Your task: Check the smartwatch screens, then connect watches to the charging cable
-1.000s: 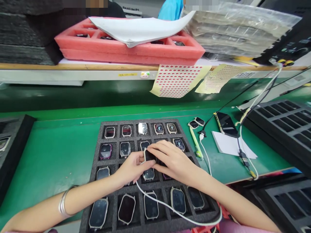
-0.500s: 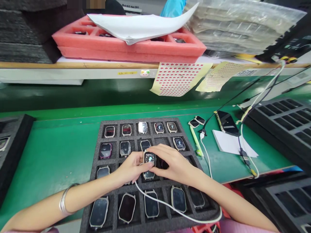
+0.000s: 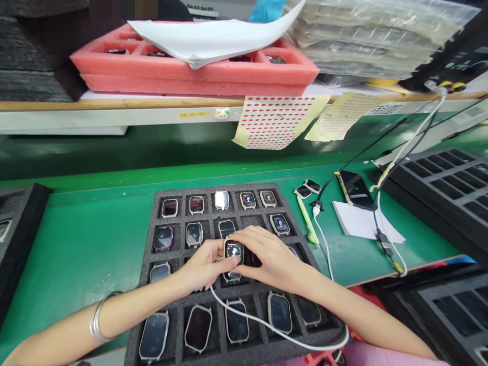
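Observation:
Between both hands, above the middle of the tray, is a smartwatch [image 3: 233, 250] without a strap, its dial lit. My left hand [image 3: 208, 262] grips it from the left, thumb across the lower part of the screen. Fingers of my right hand [image 3: 267, 256] close on its top and right edges. A white cable [image 3: 263, 321] runs from under my left hand and loops to the right; its end is hidden. Below the hands, the dark foam tray [image 3: 179, 300] carries several more watch bodies in its pockets, some with lit screens.
Right of the tray lie two small watch bodies [image 3: 308, 189], a green pen [image 3: 307, 219], a phone [image 3: 356, 189] on white paper [image 3: 366, 223], and cables. More foam trays [image 3: 450, 178] stand at the right. A shelf behind holds a pink foam tray [image 3: 190, 79].
The whole view has shifted slightly. Both hands keep the same hold on the lit watch, with almost no movement over the tray.

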A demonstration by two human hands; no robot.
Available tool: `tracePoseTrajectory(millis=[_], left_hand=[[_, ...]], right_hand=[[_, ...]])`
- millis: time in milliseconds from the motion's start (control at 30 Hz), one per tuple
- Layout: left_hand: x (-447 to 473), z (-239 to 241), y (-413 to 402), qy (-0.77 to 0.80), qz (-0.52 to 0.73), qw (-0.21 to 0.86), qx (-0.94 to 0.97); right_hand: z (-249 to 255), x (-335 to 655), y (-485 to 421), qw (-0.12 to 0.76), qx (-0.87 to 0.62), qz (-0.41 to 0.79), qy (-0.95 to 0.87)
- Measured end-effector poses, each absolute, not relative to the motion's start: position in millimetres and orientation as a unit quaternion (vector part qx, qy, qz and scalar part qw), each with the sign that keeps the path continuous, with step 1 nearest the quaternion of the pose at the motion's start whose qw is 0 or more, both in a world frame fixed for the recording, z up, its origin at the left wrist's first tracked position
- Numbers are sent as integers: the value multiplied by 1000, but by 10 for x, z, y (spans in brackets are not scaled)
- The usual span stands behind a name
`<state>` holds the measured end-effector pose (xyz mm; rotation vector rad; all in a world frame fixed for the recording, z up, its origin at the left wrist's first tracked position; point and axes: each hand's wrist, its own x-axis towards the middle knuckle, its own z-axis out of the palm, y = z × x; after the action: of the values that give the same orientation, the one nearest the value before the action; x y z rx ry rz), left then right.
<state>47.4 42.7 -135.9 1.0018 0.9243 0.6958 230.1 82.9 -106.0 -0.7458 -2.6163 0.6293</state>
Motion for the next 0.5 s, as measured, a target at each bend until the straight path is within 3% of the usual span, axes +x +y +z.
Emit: tracePoseTrajectory(millis=[500], left_hand=[[488,-1297,424,414,330,725,442]], right_hand=[[-1070,2309,808,187,-269,218,-919]])
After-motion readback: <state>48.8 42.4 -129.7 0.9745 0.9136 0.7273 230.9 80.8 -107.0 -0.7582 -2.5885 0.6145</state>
